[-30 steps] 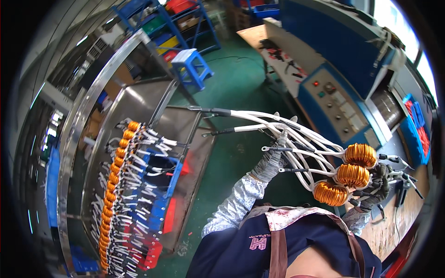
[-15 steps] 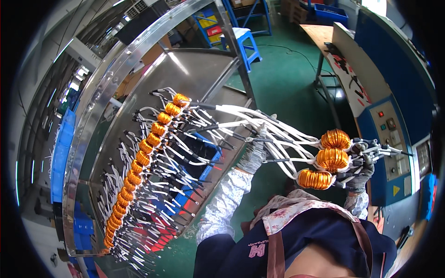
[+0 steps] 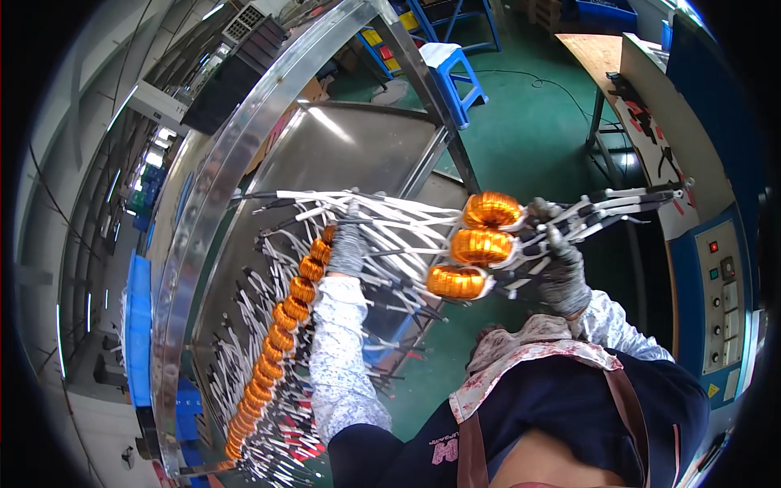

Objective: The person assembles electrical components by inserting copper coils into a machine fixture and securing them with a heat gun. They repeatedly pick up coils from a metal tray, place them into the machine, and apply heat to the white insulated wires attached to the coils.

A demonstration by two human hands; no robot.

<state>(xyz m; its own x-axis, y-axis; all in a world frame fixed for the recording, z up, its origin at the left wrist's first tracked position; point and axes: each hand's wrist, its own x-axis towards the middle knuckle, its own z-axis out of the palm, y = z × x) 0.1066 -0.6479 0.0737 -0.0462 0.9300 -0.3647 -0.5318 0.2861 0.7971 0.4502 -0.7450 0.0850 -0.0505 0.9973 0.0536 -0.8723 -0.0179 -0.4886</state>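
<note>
Copper coils point(image 3: 480, 244) fill the right hand's point(image 3: 561, 272) closed grip beside a steel rack point(image 3: 244, 154).

The scene is being viewed from a single head-worn fisheye camera, aimed steeply down over the wearer's chest and apron point(image 3: 561, 407). Everything within arm's reach is being shown close: the left hand point(image 3: 348, 244) and the right hand point(image 3: 561, 272) are being framed near the centre, with the forearms entering from the lower edge. The metal rack point(image 3: 244, 154) is being bent along the left rim, and the green floor point(image 3: 529, 122) is being seen farther off at the top. No second view is being supplied.
</note>
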